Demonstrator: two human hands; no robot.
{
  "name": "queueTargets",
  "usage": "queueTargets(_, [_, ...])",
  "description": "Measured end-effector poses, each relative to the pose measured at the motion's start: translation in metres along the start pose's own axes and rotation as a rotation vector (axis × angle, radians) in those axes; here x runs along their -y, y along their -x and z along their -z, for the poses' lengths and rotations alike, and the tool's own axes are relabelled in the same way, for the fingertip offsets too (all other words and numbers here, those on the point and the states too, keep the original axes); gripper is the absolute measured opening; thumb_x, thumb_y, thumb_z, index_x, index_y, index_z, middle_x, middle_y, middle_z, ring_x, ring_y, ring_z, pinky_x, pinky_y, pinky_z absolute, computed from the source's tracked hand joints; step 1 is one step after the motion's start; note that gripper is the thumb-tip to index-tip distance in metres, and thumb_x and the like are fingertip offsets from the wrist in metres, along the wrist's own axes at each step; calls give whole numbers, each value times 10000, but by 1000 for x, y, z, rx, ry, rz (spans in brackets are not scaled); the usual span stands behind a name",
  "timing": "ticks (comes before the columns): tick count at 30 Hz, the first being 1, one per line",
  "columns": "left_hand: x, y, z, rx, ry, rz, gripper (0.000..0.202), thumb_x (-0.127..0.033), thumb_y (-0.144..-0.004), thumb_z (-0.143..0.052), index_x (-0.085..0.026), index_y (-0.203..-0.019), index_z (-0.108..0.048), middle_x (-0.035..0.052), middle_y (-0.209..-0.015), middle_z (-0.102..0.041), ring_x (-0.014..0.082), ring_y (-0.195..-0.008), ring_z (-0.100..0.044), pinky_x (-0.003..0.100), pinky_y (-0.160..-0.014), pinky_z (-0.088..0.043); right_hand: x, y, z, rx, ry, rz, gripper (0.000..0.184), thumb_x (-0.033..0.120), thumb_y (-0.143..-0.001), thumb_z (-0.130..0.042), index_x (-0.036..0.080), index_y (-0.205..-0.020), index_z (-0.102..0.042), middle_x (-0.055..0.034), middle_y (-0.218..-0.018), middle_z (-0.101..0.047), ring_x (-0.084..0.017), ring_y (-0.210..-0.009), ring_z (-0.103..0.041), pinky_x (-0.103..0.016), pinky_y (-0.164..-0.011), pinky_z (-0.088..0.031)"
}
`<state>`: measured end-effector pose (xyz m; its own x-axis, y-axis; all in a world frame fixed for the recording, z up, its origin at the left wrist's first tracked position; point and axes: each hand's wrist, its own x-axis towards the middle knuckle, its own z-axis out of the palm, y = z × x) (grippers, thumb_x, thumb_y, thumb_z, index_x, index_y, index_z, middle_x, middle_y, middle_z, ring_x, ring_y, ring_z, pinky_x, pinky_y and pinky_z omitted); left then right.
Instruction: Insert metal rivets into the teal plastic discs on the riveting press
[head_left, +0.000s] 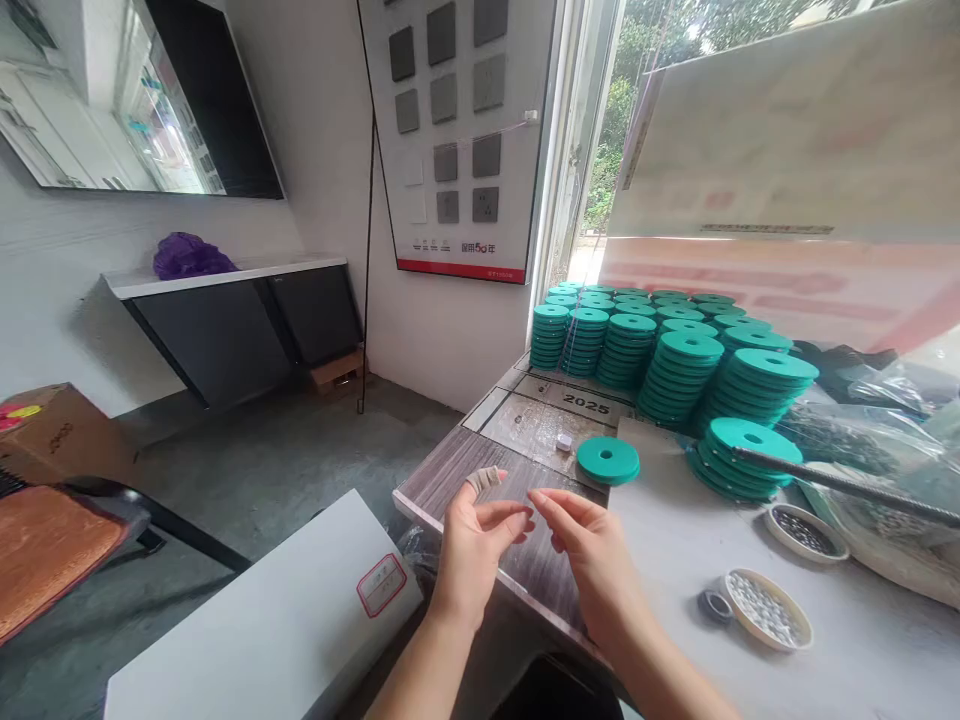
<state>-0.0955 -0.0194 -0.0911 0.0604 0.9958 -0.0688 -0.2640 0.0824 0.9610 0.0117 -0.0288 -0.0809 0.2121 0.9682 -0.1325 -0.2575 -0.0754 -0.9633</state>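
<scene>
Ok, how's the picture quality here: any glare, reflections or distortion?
Head view: the window is partly washed out by daylight, the wall screen carries bright reflections, and edges look stretched; left hand and right hand are readable, though anything thin they may pinch is indistinct.

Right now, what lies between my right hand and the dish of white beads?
In the head view: white worktop, then a small grey round piece beside the dish.

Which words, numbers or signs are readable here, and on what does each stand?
"2025": on the tabletop.
"保用50年": low on the wall panel.
Too small or blurred: the panel's other print, the red-framed label, marks on the cardboard box, print on the window sheet.
</scene>
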Motion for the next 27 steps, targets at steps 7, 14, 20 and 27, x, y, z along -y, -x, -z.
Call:
queueTargets(7, [1,0,0,-38,-31,-28,450,-205,-682,-662,-163,-1068,-436,32,-784,-634,139,-686,-624,259,-681,-486,-4,-2,0,-35,-39,-25,342,451,-518,-711,145,-651,-635,24,-538,-522,-87,-506,-344,-226,-507,-277])
queueTargets(14, [3,-1,1,-14,9,-18,470,-171,-660,-681,-160,-1058,-430,-11,-691,-613,92,-593,-586,218,-631,-468,-8,-2,-4,-29,-112,-56,345,412,-514,-729,145,-698,-610,40,-565,-518,-70,-500,-344,-207,-490,-270])
queueTargets(20, [4,-1,1,-24,10,-12,469,-190,-659,-688,-157,-1054,-436,-3,-688,-615,95,-582,-588,218,-620,-474,-6,-2,-7,-21,-118,-62,338,395,-487,-748,135,-673,-639,29,-546,-541,-72,-491,-356,-217,-491,-283])
queueTargets(27, [5,-1,3,-43,-13,-7,470,-227,-660,-691,-164,-1055,-445,16,-718,-625,119,-595,-609,239,-627,-489,-9,-1,-5,-3,-129,-52,299,391,-508,-739,139,-634,-637,15,-541,-553,-83,-487,-374,-231,-496,-294])
